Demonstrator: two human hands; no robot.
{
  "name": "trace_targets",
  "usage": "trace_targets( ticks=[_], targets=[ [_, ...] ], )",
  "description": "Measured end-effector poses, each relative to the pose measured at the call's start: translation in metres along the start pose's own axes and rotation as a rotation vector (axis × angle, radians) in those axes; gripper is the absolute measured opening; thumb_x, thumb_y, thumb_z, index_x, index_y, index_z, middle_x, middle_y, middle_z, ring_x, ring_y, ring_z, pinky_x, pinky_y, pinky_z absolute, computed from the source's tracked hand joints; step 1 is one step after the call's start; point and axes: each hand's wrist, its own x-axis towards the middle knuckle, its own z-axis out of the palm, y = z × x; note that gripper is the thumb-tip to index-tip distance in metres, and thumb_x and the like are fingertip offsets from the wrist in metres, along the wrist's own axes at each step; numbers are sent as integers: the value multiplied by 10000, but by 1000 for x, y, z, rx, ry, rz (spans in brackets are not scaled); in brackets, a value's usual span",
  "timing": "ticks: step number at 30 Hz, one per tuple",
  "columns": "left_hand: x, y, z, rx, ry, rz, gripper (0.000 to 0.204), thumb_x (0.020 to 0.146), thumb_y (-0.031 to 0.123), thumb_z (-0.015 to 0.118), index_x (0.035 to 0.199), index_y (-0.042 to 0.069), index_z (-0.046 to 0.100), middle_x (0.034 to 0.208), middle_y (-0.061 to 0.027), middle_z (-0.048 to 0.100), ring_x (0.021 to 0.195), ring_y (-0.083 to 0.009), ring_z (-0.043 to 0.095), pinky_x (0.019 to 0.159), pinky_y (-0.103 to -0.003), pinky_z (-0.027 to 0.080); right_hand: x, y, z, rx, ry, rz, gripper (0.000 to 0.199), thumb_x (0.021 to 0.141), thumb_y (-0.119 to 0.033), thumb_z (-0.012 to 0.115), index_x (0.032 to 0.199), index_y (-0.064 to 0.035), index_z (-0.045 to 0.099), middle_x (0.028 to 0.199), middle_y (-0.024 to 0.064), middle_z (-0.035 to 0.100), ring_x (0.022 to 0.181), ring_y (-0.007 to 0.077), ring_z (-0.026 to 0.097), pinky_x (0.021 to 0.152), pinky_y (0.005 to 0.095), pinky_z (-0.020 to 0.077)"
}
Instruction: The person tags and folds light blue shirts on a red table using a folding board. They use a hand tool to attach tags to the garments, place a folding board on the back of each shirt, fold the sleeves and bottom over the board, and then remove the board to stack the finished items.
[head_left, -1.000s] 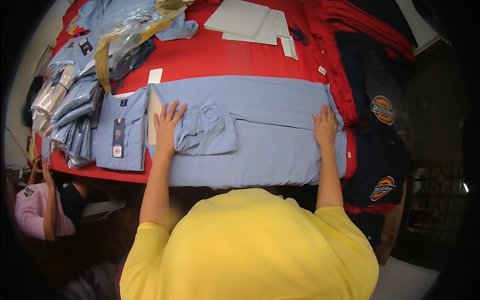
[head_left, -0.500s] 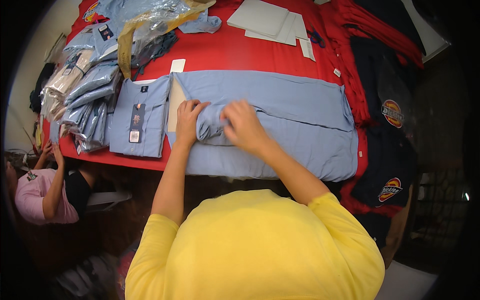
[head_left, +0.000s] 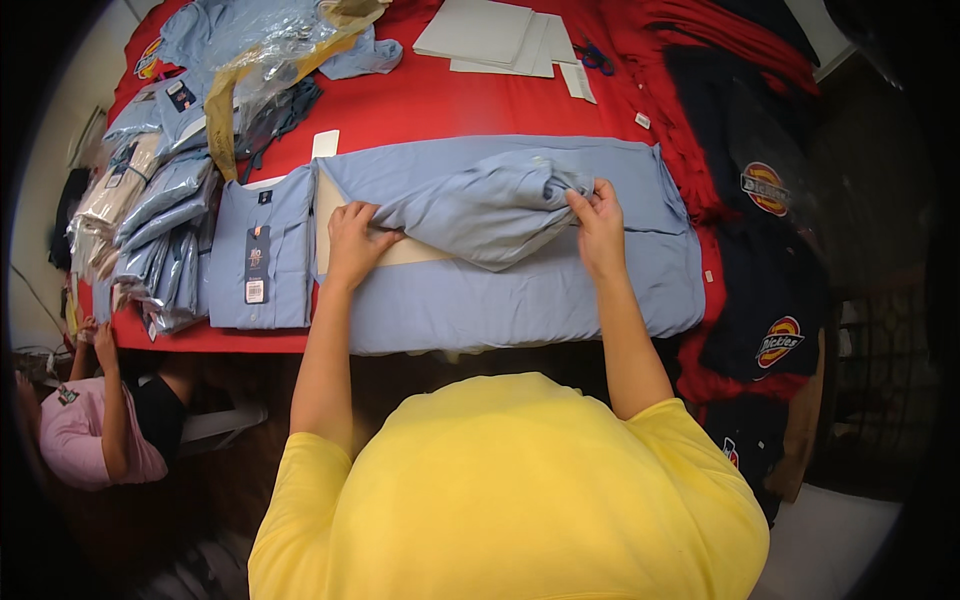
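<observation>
Spreading beneath, red cloth (head_left: pixel 400 110); toward six o'clock, long light-blue cloth garment (head_left: pixel 520 310), light-blue flap (head_left: pixel 480 215) bunched on top. Folded light-blue shirt (head_left: pixel 288 290) at garment's nine o'clock. Flat cream board (head_left: pixel 326 207) under flap. Right hand (head_left: pixel 603 235) pinching flap's three o'clock end; left hand (head_left: pixel 352 245) spread on board.

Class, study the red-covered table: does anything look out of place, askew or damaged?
No damage or spill stands out. At upper left, crumpled clear plastic lies loosely among blue garments, untidy compared with the folded shirt. The white sheets are fanned askew.
</observation>
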Motion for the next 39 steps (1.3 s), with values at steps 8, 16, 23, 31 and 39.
trace_targets(
  ticks=[8,16,23,31,39],
  targets=[
    [4,12,-7,-16,2,25,656,668,241,813,1238,78,531,1116,-105,573,1069,-321,487,951,-410,377,-31,13,-86,-657,-238,207,193,930,-165,600,1019,5,622,947,82,673,829,112,624,722,269,511],
    [-12,0,7,-48,157,108,422,676,238,806,995,75,584,1070,-100,578,1008,-319,507,903,-409,388,-156,88,-17,-928,-913,882,749,879,-620,529,1237,37,586,1258,255,574,1171,333,543,1007,350,403],
    [0,-3,-13,-22,-67,2,306,818,347,683,877,47,666,1060,-104,622,1039,-311,530,941,-405,382,-135,47,56,-1001,-1187,804,827,851,-710,487,1186,33,627,1220,251,602,1160,314,544,993,345,394],
    [44,-22,-51,-753,-488,-609,924,916,725,169,1110,-19,682,1220,-170,626,1240,-274,487,1113,-368,229,36,-8,113,693,-507,561,543,969,-467,477,1260,-9,475,1082,168,599,1032,277,551,910,409,419],
    [31,-23,-18,61,-68,-337,407,822,230,677,1095,-63,605,1087,-232,599,1016,-427,575,872,-436,466,-45,-9,1,-806,-282,26,191,910,-97,551,1072,-36,633,1087,89,602,923,223,600,832,313,454]
  ],
)
